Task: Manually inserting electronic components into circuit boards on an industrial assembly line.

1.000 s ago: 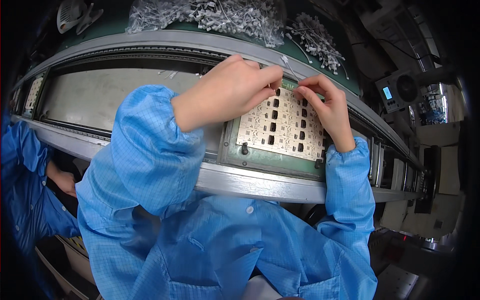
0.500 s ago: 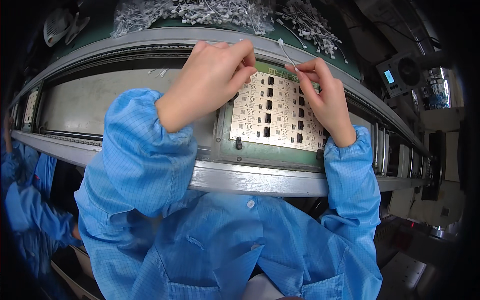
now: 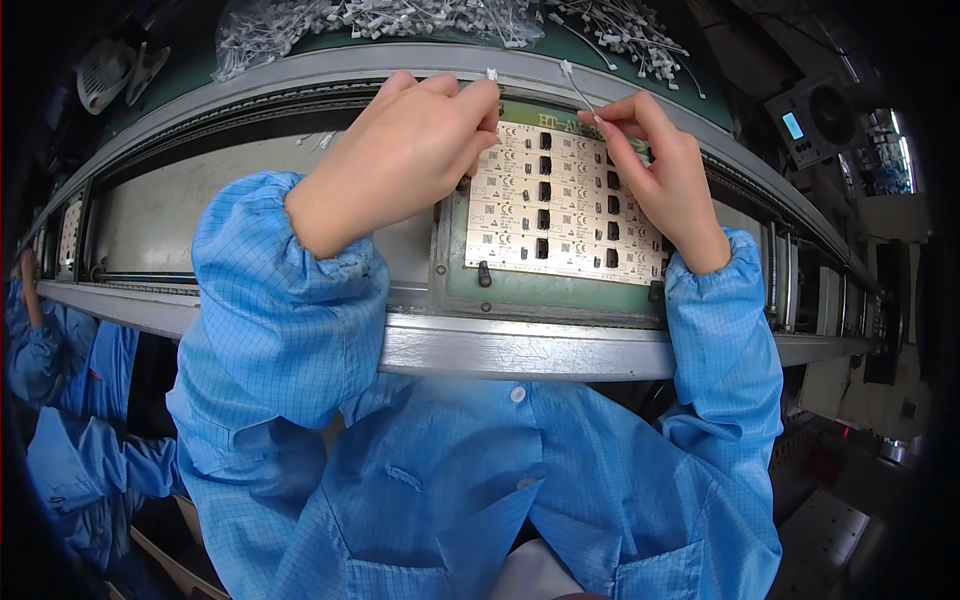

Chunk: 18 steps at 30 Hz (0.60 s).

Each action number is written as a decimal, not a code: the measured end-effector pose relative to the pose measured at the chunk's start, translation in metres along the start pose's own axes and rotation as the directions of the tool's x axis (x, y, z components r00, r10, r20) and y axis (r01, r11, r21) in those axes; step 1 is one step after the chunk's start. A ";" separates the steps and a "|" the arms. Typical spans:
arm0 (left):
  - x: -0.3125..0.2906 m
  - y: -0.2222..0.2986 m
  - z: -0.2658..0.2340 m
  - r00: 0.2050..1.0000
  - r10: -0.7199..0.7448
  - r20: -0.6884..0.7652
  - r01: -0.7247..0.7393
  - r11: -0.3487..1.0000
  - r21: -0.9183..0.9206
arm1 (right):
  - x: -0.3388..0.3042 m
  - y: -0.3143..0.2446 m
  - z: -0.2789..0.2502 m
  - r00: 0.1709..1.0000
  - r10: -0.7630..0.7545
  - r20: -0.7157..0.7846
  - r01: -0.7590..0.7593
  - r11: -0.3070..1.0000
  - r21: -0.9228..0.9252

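My left hand [image 3: 415,150] is closed at the upper left corner of a pale circuit board panel [image 3: 500,237], its fingertips pressed together. What they grip is hidden. A small white connector [image 3: 492,74] shows just beyond these fingers; I cannot tell whether it belongs to something held. My right hand [image 3: 668,165] pinches a short white cable [image 3: 581,90] over the panel's upper right. The cable's connector end points up and away. Rows of black components stand on the panel, which sits in a green fixture [image 3: 560,300] with black clips.
Metal rails [image 3: 520,350] run along both sides of the fixture. Beyond the far rail lie a bag of white cables [image 3: 380,25] and a loose pile of cables [image 3: 640,40]. A small fan [image 3: 825,115] stands at right. A person in blue [image 3: 90,440] is at left.
The view has shifted slightly. Both hands stay at the panel with fingers closed, and the right still pinches the cable. The white connector beyond the left fingers shows more clearly.
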State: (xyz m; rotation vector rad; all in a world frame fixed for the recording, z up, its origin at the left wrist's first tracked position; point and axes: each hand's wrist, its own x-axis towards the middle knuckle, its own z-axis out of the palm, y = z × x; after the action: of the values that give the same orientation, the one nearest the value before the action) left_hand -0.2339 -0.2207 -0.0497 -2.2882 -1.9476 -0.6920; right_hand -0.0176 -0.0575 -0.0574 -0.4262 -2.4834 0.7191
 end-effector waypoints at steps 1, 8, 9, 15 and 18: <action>0.000 0.000 0.001 1.000 0.001 0.002 -0.001 1.000 -0.001 | 0.000 0.000 0.000 1.000 0.005 0.006 -0.005 1.000 -0.027; 0.006 -0.007 0.014 0.957 -0.070 -0.282 0.049 0.995 -0.084 | 0.004 0.002 0.012 0.978 -0.208 0.018 0.206 0.947 -0.245; 0.006 -0.006 0.015 0.942 -0.031 -0.334 0.030 1.000 -0.007 | 0.003 0.005 0.016 0.982 -0.187 0.029 0.188 0.953 -0.236; 0.003 0.014 -0.018 0.891 -0.194 -0.410 0.243 0.967 0.070 | 0.007 0.009 0.025 0.995 -0.028 0.099 0.040 0.992 -0.119; 0.005 -0.009 0.006 0.895 0.012 -0.445 0.069 0.984 0.166 | 0.006 0.005 0.025 0.993 0.027 0.111 -0.022 0.999 -0.046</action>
State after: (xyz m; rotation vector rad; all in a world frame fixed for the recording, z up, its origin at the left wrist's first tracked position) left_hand -0.2403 -0.2126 -0.0555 -1.8004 -1.7457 -0.9082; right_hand -0.0360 -0.0614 -0.0759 -0.4451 -2.6073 0.7170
